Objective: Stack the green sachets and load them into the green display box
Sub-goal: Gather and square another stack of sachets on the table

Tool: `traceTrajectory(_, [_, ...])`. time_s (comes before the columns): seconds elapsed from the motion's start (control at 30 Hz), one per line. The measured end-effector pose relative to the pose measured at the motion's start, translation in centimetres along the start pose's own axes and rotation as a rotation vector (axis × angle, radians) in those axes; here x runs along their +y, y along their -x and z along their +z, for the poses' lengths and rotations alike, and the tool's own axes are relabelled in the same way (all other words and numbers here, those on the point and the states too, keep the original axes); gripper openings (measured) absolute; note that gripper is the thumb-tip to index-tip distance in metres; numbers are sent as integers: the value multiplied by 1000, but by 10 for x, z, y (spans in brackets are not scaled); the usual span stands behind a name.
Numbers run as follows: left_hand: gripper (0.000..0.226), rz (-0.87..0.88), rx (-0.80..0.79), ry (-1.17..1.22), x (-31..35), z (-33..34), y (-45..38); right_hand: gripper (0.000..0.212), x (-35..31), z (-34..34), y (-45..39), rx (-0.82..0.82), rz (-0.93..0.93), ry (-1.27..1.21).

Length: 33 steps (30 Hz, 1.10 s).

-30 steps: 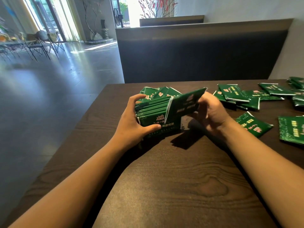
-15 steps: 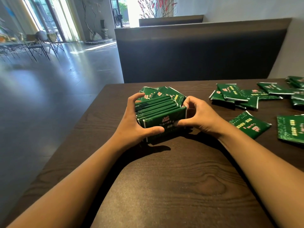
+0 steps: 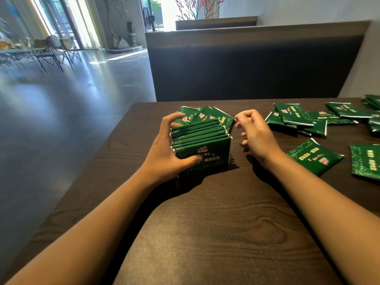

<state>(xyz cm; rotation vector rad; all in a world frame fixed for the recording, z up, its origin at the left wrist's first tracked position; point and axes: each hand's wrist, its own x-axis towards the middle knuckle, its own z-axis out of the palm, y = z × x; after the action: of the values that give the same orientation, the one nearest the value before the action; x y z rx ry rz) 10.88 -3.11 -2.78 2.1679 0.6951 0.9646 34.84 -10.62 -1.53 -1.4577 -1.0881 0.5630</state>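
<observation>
Bench [image 3: 205,233]: dark wood grain, bare in the near part, crossed by two forearms.

Left hand [image 3: 164,153]: curled round the left end of the stack of sachets [image 3: 200,138]. Thumb laid across the near face of the front sachet, fingers hooked over the far left corner. Grip firm on the stack.

Stack: green sachets stood on edge, packed face to face, top edges running left to right. About ten edges can be counted from above; the exact number cannot be told. Whether a display box surrounds them cannot be told.

Right hand [image 3: 254,133]: just beside the right end of the stack, a small gap seen between fingertips and sachets. Fingers loosely curled, nothing held.

Behind the stack: three or four further sachets [image 3: 202,115] are fanned, leaning against its far side.

Right of the right hand: one loose sachet [image 3: 314,159] lies flat, printed face up. Beyond it, one more [image 3: 366,164] is cut by the frame edge.

Farther back right: a loose pile of sachets [image 3: 296,118], overlapping, five or six visible; more lie at the far right edge, count unclear.

Beyond the bench: a dark seat back [image 3: 246,64].
</observation>
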Motion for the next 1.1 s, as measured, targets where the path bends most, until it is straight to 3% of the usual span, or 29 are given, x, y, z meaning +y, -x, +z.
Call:
traceTrajectory(0.07, [98,-5,11,5,-1,-8,-2,19,10,-2,-2,39,-127,355])
traceTrajectory(0.13, [98,-18,35,32,-2,-15,-2,42,17,-1,-4,-19,-229,641])
traceTrajectory(0.3, [101,-5,-12,29,-3,-18,-3,77,22,13,-10,-288,-215,872])
traceTrajectory(0.67, [107,-12,-105,54,-3,-10,0,69,18,4,-9,-99,-206,998])
traceTrajectory(0.83, [107,-21,-114,49,-1,-7,1,71,14,-6,-6,-124,-158,1098])
traceTrajectory(1.1, [103,-45,-101,43,2,-3,2,41,5,-7,-1,-172,-128,1112])
